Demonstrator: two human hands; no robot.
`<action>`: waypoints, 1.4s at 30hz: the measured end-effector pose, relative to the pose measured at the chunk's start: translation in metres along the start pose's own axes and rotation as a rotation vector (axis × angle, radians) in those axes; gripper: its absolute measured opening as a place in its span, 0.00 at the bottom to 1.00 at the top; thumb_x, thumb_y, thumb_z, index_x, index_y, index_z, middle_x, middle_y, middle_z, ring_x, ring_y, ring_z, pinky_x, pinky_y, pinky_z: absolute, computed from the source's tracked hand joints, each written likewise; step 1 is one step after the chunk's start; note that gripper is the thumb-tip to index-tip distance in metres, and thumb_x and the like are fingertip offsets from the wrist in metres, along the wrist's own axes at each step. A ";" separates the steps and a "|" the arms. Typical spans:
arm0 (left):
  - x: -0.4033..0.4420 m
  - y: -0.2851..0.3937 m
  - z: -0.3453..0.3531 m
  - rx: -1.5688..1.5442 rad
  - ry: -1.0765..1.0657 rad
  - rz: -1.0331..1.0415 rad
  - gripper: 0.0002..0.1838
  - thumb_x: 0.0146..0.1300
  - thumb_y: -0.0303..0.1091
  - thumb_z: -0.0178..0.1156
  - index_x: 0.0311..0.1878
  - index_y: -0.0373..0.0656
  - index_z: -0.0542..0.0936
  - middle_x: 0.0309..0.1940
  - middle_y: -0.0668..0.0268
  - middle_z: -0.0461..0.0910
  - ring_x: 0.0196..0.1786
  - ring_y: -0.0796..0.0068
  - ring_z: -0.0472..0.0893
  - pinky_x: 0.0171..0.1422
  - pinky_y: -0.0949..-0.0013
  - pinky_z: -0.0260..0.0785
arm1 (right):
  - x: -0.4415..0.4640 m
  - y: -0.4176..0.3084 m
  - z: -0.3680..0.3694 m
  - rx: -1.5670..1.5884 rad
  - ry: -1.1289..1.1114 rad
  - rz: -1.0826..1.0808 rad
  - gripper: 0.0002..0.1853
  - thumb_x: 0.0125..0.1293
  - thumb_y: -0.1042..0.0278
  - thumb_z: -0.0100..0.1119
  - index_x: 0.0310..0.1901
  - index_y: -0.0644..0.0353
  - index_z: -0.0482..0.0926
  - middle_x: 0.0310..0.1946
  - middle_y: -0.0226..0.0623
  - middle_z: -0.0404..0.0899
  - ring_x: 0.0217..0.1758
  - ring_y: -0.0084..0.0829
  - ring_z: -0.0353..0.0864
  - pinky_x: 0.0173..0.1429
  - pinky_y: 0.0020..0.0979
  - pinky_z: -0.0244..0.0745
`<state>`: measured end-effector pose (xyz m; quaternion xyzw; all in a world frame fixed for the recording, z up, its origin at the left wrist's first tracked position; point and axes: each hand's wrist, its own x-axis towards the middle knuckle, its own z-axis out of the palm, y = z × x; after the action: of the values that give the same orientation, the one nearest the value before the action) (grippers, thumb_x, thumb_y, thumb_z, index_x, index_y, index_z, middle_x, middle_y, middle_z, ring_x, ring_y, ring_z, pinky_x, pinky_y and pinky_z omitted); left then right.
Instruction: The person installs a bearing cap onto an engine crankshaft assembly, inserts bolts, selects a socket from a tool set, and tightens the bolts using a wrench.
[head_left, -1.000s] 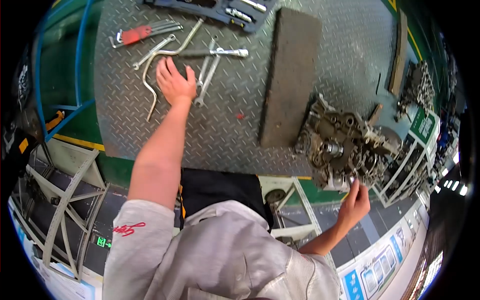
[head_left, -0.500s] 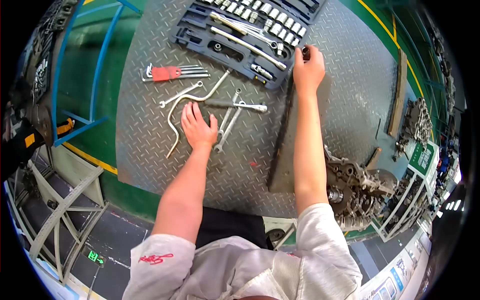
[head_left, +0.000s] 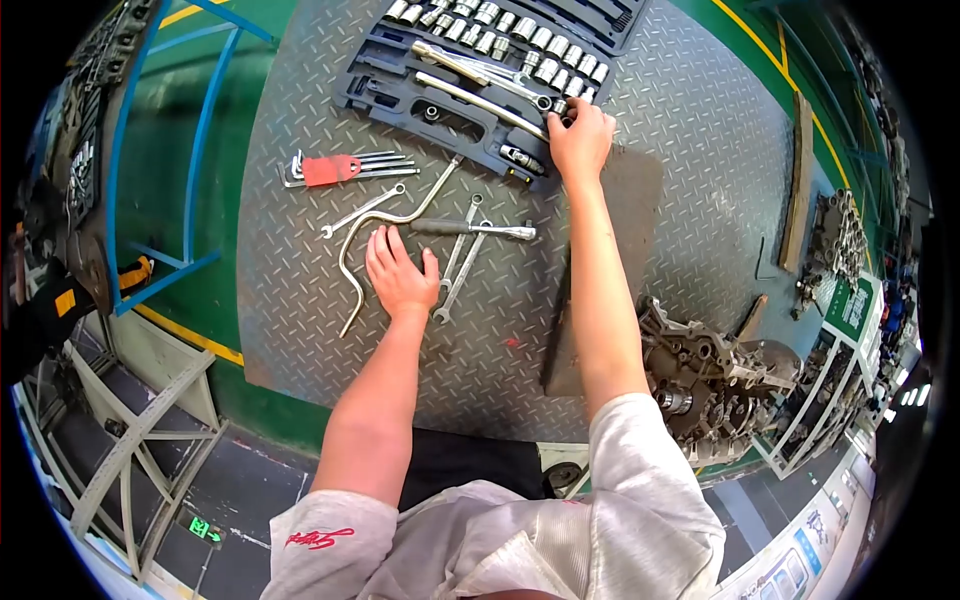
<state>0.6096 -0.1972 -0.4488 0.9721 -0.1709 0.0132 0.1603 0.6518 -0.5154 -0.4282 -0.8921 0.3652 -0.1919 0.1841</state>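
My left hand (head_left: pixel 403 275) rests palm down on the metal plate table, fingers apart, holding nothing. Around it lie a curved metal bar (head_left: pixel 352 262), a ratchet with a dark handle (head_left: pixel 440 227), and wrenches (head_left: pixel 463 272) to its right. My right hand (head_left: pixel 581 142) is at the right end of the blue socket case (head_left: pixel 400 85), its fingers bent round a small dark socket (head_left: pixel 567 121) that is partly hidden. Rows of chrome sockets (head_left: pixel 543 38) and a long bar (head_left: pixel 480 103) sit in the case.
Hex keys in a red holder (head_left: pixel 332 169) lie at the left. Under my right forearm is a flat dark board (head_left: pixel 628 200). An engine block (head_left: pixel 712 385) stands at the lower right, with a wooden strip (head_left: pixel 797 185) on the far right.
My right hand has gone from the engine block up to the socket case, then slightly left and down onto its right end. My left hand stays beside the curved bar. The view has shifted.
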 end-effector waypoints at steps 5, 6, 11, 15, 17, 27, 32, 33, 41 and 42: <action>-0.001 -0.001 0.000 0.000 0.010 0.010 0.36 0.58 0.43 0.59 0.68 0.37 0.62 0.67 0.52 0.62 0.71 0.48 0.59 0.75 0.50 0.51 | 0.003 -0.008 -0.013 -0.013 -0.016 -0.040 0.12 0.51 0.66 0.69 0.37 0.59 0.80 0.35 0.39 0.79 0.44 0.44 0.75 0.50 0.41 0.71; 0.000 0.000 0.000 -0.004 0.017 0.012 0.36 0.58 0.43 0.59 0.68 0.38 0.62 0.67 0.52 0.62 0.71 0.48 0.59 0.75 0.50 0.51 | 0.000 -0.010 -0.022 0.138 0.028 0.007 0.11 0.51 0.67 0.69 0.35 0.59 0.79 0.34 0.39 0.77 0.41 0.43 0.76 0.47 0.39 0.72; -0.002 0.001 0.000 0.012 0.013 0.018 0.36 0.59 0.43 0.58 0.68 0.37 0.62 0.67 0.51 0.62 0.71 0.48 0.59 0.75 0.49 0.51 | -0.066 -0.026 -0.118 1.313 0.104 0.590 0.06 0.61 0.75 0.65 0.35 0.63 0.76 0.33 0.36 0.80 0.35 0.30 0.80 0.43 0.32 0.76; -0.004 -0.003 0.007 0.092 0.027 0.047 0.36 0.62 0.46 0.56 0.68 0.36 0.62 0.67 0.46 0.61 0.71 0.46 0.59 0.75 0.48 0.51 | -0.175 -0.040 -0.235 1.519 0.109 0.763 0.12 0.59 0.80 0.65 0.43 0.64 0.74 0.39 0.40 0.80 0.40 0.32 0.82 0.46 0.34 0.80; -0.006 -0.005 0.010 0.127 0.049 0.088 0.36 0.64 0.48 0.55 0.69 0.35 0.62 0.68 0.45 0.61 0.71 0.47 0.59 0.75 0.47 0.52 | -0.221 -0.040 -0.301 1.233 0.157 0.707 0.22 0.55 0.85 0.66 0.51 0.65 0.72 0.46 0.42 0.78 0.42 0.31 0.82 0.46 0.31 0.81; -0.009 -0.015 0.027 0.154 0.157 0.141 0.37 0.61 0.57 0.57 0.64 0.38 0.67 0.64 0.51 0.65 0.67 0.48 0.64 0.69 0.48 0.58 | -0.326 0.026 -0.448 -0.070 -0.061 0.597 0.12 0.55 0.82 0.69 0.42 0.66 0.81 0.42 0.36 0.81 0.39 0.24 0.81 0.44 0.24 0.78; -0.009 -0.015 0.029 0.142 0.158 0.132 0.37 0.60 0.58 0.56 0.64 0.38 0.67 0.64 0.51 0.65 0.67 0.48 0.63 0.71 0.49 0.56 | -0.332 0.029 -0.447 -0.072 -0.084 0.566 0.12 0.55 0.83 0.68 0.42 0.66 0.81 0.43 0.38 0.81 0.40 0.25 0.81 0.44 0.25 0.78; -0.008 -0.014 0.029 0.137 0.154 0.125 0.37 0.60 0.58 0.56 0.64 0.38 0.68 0.64 0.51 0.65 0.67 0.48 0.63 0.71 0.49 0.56 | -0.331 0.034 -0.447 -0.077 -0.050 0.547 0.12 0.55 0.83 0.67 0.42 0.66 0.81 0.43 0.39 0.82 0.40 0.26 0.82 0.45 0.25 0.78; -0.008 -0.018 0.031 0.147 0.157 0.132 0.37 0.60 0.59 0.57 0.63 0.38 0.68 0.64 0.52 0.65 0.67 0.48 0.63 0.70 0.49 0.57 | -0.301 0.046 -0.427 -0.230 -0.155 0.367 0.13 0.55 0.82 0.68 0.42 0.63 0.82 0.42 0.36 0.82 0.38 0.26 0.82 0.43 0.25 0.77; -0.008 -0.019 0.031 0.140 0.150 0.129 0.37 0.60 0.59 0.57 0.63 0.39 0.68 0.64 0.52 0.65 0.67 0.48 0.63 0.70 0.48 0.57 | -0.301 0.046 -0.427 -0.227 -0.160 0.364 0.13 0.55 0.82 0.68 0.42 0.63 0.82 0.42 0.36 0.82 0.38 0.26 0.82 0.43 0.25 0.77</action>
<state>0.6072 -0.1879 -0.4849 0.9642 -0.2192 0.1083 0.1031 0.2236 -0.4090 -0.1458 -0.8390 0.5235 -0.0419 0.1424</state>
